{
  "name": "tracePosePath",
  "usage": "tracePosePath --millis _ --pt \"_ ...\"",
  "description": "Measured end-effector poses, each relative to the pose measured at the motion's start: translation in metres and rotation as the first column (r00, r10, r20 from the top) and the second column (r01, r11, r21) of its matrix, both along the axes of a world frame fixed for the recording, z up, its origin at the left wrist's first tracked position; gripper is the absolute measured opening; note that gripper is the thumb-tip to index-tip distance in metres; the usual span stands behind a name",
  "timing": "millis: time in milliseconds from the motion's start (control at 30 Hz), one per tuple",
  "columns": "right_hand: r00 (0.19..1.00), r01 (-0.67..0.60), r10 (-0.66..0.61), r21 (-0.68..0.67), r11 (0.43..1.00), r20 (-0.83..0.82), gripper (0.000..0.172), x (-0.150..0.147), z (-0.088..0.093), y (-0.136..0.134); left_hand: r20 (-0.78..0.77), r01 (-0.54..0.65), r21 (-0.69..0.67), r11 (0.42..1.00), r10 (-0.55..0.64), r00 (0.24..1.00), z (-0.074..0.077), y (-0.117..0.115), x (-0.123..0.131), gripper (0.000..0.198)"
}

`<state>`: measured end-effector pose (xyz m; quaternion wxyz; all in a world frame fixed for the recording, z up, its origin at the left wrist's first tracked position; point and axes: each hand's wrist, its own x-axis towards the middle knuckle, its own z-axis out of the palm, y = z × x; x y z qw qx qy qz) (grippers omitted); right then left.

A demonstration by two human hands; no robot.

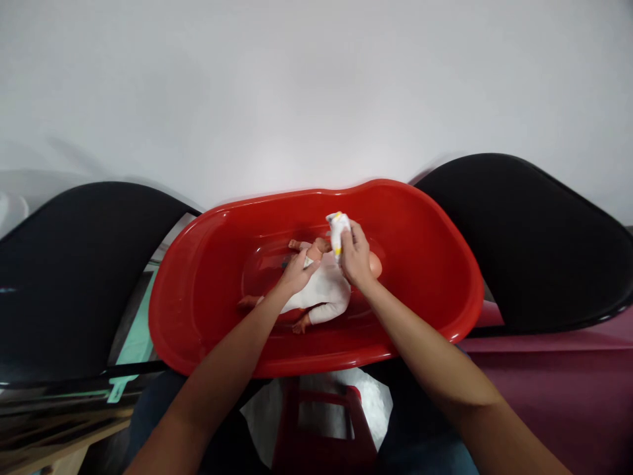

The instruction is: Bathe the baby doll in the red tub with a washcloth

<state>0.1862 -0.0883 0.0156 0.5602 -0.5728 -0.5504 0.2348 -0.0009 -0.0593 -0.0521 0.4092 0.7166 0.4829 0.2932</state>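
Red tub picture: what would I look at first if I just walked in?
The big red plastic tub in the middle catches your eye first. Inside it lies a baby doll in a white bodysuit, with the left hand resting on it. Just beside that, the right hand holds a white cloth with yellow marks.

No legible text or labels

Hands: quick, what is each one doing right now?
Left hand: open, resting on the baby doll.
Right hand: closed, holding a white cloth.
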Motion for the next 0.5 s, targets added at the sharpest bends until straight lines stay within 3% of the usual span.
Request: tracePosePath --millis 33,100,167,200,300,500 --pt "0.982 -0.071 0.068 0.008 0.997 0.174 0.046 -0.002 0.003 -0.004 -0.027 0.026 0.03 0.999 -0.025 0.999 -0.001 0.0 0.001 0.047" --pt "0.842 -0.204 0.222 -0.091 0.975 0.491 0.042 -0.005 0.007 -0.012 -0.084 0.085 0.102 0.991 -0.076 0.994 -0.004 0.001 0.003 0.04" --pt "0.704 -0.196 0.325 -0.267 0.943 0.632 0.041 -0.008 0.009 -0.016 -0.16 0.143 0.181 0.973 -0.114 0.981 -0.006 0.0 0.004 0.039" --pt "0.683 -0.149 0.346 -0.342 0.928 0.642 0.041 -0.008 0.01 -0.017 -0.201 0.167 0.211 0.963 -0.125 0.972 -0.007 0.0 0.004 0.039" --pt "0.75 -0.045 0.346 -0.478 0.877 0.564 0.041 -0.006 0.012 -0.014 -0.301 0.205 0.259 0.944 -0.122 0.946 -0.008 -0.002 0.003 0.041" --pt "0.868 0.036 0.266 -0.588 0.808 0.418 0.046 0.0 -0.001 0.001 -0.336 0.219 0.281 0.934 -0.118 0.935 -0.004 -0.004 0.001 0.045"
